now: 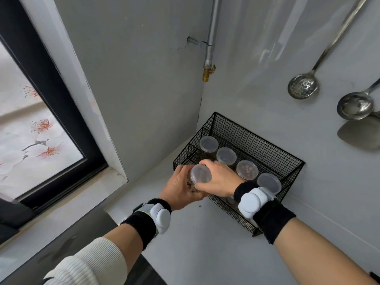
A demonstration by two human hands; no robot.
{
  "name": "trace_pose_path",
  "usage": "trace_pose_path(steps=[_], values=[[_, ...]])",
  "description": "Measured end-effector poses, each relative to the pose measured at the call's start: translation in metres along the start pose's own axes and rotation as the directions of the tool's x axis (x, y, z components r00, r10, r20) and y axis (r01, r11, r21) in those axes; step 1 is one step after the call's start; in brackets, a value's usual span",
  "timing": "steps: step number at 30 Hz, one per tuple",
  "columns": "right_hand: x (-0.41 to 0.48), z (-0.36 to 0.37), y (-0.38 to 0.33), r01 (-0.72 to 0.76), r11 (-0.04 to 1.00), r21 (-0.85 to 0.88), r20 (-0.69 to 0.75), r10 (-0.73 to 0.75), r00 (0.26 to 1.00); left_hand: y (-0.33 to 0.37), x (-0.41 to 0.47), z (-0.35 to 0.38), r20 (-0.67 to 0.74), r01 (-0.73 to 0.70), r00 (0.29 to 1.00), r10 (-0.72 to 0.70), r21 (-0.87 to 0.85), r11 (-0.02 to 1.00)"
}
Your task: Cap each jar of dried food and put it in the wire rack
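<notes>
Four capped clear plastic jars (pixel 246 169) sit in the black wire rack (pixel 257 145); both the left hand (pixel 181 190) and right hand (pixel 220 178) grip a fifth clear jar (pixel 200 174), lid on, near the rack's left front edge, seemingly last to go in.

A black wire rack (pixel 267 149) is mounted on a grey wall in a corner, its mesh back flat against the wall and a narrow divided compartment at its far end. Inside it stand four clear jars in a row, each closed with a translucent lid: the far jar (pixel 209 144), second jar (pixel 226 155), third jar (pixel 246 169), and nearest jar (pixel 269 183).
</notes>
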State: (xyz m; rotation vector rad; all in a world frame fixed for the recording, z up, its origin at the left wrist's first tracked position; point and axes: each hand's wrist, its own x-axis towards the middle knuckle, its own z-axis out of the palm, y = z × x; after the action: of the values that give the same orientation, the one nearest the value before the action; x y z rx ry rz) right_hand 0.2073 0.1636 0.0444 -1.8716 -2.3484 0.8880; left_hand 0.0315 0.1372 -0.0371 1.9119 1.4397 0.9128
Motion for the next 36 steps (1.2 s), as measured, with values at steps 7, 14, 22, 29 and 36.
trace_pose_path(steps=[7,14,22,29,36], values=[[0.048,-0.006,0.003,-0.045,0.998,0.048,-0.225,0.055,0.973,-0.023,0.035,-0.015,0.166,0.153,0.971,-0.174,0.131,0.98],[0.091,0.001,0.011,-0.105,0.992,-0.068,-0.328,0.077,0.942,-0.044,0.06,-0.012,0.222,0.167,0.949,-0.223,0.247,0.954],[0.122,0.033,0.024,-0.134,0.983,-0.122,-0.258,0.099,0.961,-0.059,0.059,0.006,0.233,0.164,0.945,-0.231,0.273,0.948],[0.137,0.048,0.027,-0.132,0.979,-0.153,-0.223,0.096,0.97,-0.067,0.063,0.008,0.221,0.181,0.944,-0.246,0.276,0.944],[0.132,0.041,0.03,-0.107,0.989,-0.097,-0.243,0.081,0.967,-0.062,0.068,0.002,0.215,0.135,0.957,-0.196,0.268,0.954]])
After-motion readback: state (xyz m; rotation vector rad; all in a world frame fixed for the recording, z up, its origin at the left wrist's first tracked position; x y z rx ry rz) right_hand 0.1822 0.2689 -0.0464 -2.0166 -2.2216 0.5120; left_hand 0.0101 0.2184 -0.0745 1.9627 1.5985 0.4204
